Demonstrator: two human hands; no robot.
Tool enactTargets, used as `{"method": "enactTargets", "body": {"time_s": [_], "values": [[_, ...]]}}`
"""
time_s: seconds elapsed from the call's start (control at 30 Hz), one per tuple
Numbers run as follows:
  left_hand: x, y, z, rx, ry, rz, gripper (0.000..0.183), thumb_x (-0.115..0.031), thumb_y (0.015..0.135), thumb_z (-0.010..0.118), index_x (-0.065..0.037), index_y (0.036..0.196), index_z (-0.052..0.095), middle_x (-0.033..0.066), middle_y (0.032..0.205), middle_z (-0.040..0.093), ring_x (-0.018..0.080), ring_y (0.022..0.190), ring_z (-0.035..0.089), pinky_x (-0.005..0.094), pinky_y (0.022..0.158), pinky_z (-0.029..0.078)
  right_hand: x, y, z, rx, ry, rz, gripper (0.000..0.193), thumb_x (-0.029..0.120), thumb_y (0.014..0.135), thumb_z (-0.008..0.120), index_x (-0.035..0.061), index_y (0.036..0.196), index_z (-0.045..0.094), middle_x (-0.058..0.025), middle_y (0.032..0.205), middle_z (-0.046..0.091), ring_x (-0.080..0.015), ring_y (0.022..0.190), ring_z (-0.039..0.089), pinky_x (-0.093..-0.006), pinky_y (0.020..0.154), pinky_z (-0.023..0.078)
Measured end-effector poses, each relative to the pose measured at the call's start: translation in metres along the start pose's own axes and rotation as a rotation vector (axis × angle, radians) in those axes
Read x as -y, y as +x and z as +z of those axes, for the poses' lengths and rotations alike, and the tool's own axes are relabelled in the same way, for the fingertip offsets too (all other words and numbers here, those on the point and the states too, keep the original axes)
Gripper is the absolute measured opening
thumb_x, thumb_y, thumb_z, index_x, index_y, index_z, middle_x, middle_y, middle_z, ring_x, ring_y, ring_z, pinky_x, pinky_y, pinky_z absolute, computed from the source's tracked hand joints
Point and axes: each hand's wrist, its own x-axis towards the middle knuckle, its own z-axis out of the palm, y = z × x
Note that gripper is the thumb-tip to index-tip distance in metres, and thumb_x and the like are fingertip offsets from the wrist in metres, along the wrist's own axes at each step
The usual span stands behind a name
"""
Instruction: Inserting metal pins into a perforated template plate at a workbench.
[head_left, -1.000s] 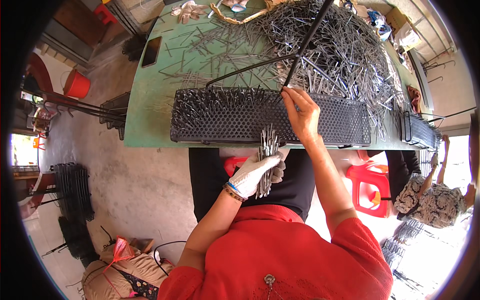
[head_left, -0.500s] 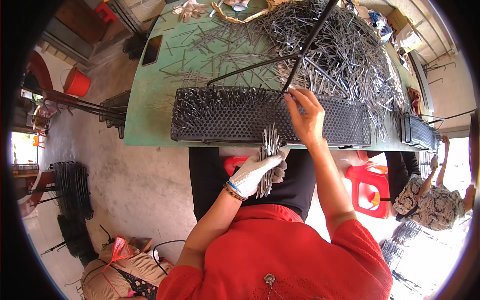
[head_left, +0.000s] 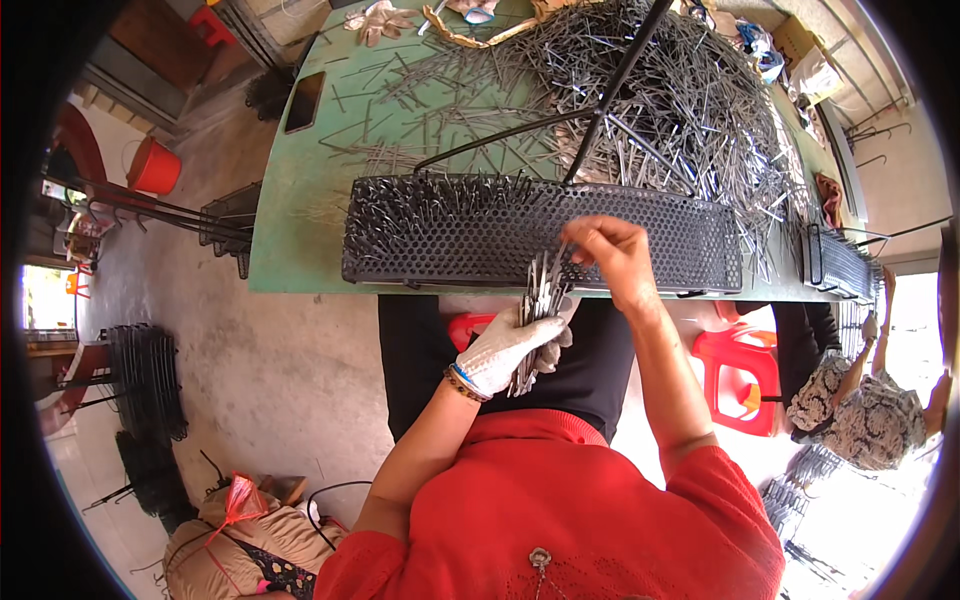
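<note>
My left hand [head_left: 510,350], in a white glove, is closed around a bundle of thin grey metal rods [head_left: 543,285] at the table's near edge. Just above the bundle's upper end, my bare right hand [head_left: 615,262] pinches what looks like a single thin rod; motion blurs the fingertips. Behind both hands lies a long black perforated metal rack [head_left: 660,235]. Rods stand in its holes over the left part, and its right part shows bare holes. A black bar frame [head_left: 600,110] rises from the rack.
A large heap of loose metal rods [head_left: 690,110] covers the right of the green table [head_left: 300,220]. A phone [head_left: 304,102] and a glove [head_left: 380,20] lie at left. Another person [head_left: 870,410] sits at far right by a second rack [head_left: 840,265]. A red stool [head_left: 735,375] stands below.
My right hand has come down from the rack's far edge to the top of the rod bundle, its fingers now pinched. The left hand stays nearly in place with the bundle.
</note>
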Motion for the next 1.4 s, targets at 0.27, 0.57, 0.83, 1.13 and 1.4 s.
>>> {"method": "enactTargets", "body": {"time_s": [0.27,0.57,0.83,1.13,1.4], "values": [[0.010,0.006,-0.011,-0.035,-0.146,-0.004,0.019,-0.015,0.094,0.062,-0.006,0.111,0.062,0.0068,0.092,0.068,0.0104,0.072,0.065,0.0233,0.059,0.054,-0.002,0.034,0.008,-0.347,-0.177,-0.570,0.023,0.003,0.088,0.070,-0.0040,0.109,0.066,-0.0083,0.091,0.073,-0.0130,0.080,0.070,-0.0255,0.073,0.056],[0.006,0.001,-0.005,-0.076,-0.159,-0.011,0.014,-0.015,0.094,0.063,-0.004,0.102,0.065,0.0063,0.089,0.069,0.0125,0.070,0.066,0.0242,0.061,0.056,-0.018,0.047,0.013,-0.444,-0.524,-0.761,0.024,0.002,0.085,0.072,0.0024,0.109,0.067,-0.0098,0.091,0.073,-0.0122,0.081,0.071,-0.0255,0.075,0.054],[0.008,-0.001,-0.005,-0.078,-0.242,-0.040,0.014,-0.017,0.094,0.063,-0.005,0.100,0.064,0.0060,0.086,0.067,0.0150,0.067,0.066,0.0275,0.059,0.057,-0.018,0.046,0.011,-0.421,-0.848,-0.956,0.025,0.002,0.081,0.074,0.0056,0.106,0.070,-0.0073,0.092,0.073,-0.0206,0.079,0.068,-0.0305,0.073,0.052],[0.004,-0.002,-0.006,-0.087,-0.073,0.003,0.018,-0.021,0.093,0.065,-0.005,0.102,0.062,0.0057,0.086,0.067,0.0115,0.066,0.063,0.0235,0.055,0.051,-0.016,0.048,0.012,-0.415,-0.906,-0.974,0.024,0.003,0.079,0.074,0.0078,0.103,0.071,-0.0065,0.093,0.071,-0.0236,0.080,0.064,-0.0335,0.074,0.049],[0.008,-0.001,-0.010,-0.079,-0.148,0.032,0.021,-0.018,0.097,0.059,-0.002,0.111,0.063,0.0068,0.090,0.070,0.0126,0.071,0.067,0.0247,0.059,0.056,-0.004,0.037,0.016,-0.421,-0.863,-0.978,0.020,0.006,0.082,0.073,0.0050,0.102,0.071,-0.0084,0.093,0.069,-0.0233,0.079,0.064,-0.0330,0.074,0.050]]}}
